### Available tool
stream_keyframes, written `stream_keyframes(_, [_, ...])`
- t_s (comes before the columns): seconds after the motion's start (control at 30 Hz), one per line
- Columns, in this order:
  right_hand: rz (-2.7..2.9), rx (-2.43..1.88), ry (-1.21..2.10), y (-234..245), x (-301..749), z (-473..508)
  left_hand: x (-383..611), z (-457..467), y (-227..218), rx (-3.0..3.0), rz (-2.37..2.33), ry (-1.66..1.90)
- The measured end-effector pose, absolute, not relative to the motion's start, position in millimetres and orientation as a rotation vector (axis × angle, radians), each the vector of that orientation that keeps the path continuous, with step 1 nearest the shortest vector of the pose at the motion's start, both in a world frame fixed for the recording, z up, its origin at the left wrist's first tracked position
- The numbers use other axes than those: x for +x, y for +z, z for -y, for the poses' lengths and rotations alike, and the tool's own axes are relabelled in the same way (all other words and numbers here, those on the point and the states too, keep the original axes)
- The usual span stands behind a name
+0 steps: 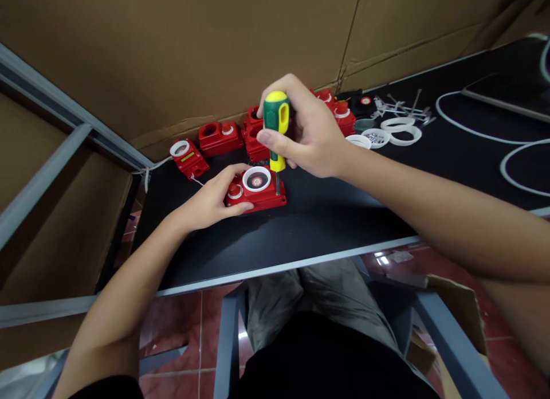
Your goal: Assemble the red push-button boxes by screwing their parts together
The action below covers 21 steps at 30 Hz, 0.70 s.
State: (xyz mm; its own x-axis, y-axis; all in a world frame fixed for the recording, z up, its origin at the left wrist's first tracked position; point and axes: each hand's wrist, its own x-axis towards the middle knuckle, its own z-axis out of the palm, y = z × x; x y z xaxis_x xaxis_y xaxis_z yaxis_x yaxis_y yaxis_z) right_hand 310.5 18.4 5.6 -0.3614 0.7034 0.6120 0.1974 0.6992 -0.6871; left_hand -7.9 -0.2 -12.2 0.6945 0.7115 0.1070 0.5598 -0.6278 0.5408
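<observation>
On the black tabletop lies a red housing (266, 200) with a white ring (244, 180) around a dark round face and a red knob (234, 190) at its left end. My left hand (215, 198) grips this housing from the left, thumb along the front side and fingers over the back. Held nearly upright in my right hand (309, 129) is a screwdriver (277, 124) with a green and yellow handle. Its shaft points down at the right end of the housing, where the tip meets a corner; the screw there is too small to make out.
Behind stand more red housings (220, 140), one with a white ring (189, 158) at the left. White rings (404, 136), a lid of small screws (376, 137) and loose metal parts (404, 108) lie to the right. A white cable (468, 136) loops near a dark flat device (511, 101). Cardboard (215, 49) walls the back.
</observation>
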Motion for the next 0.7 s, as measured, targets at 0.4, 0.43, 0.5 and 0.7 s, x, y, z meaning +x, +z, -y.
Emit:
stream_keyframes(0.4, [1.868, -0.729, 0.557, 16, 314, -10, -10, -1, -14, 2.456, -0.961, 0.44])
stream_keyframes(0.43, [1.871, -0.729, 0.563, 16, 313, -11, -10, -1, -14, 2.454, -0.967, 0.437])
stream_keyframes(0.5, [1.885, -0.738, 0.578, 13, 313, -13, -9, -1, -14, 2.452, -0.974, 0.435])
stream_keyframes(0.7, [1.919, -0.727, 0.608, 12, 315, -17, -9, -1, -14, 2.454, -0.973, 0.432])
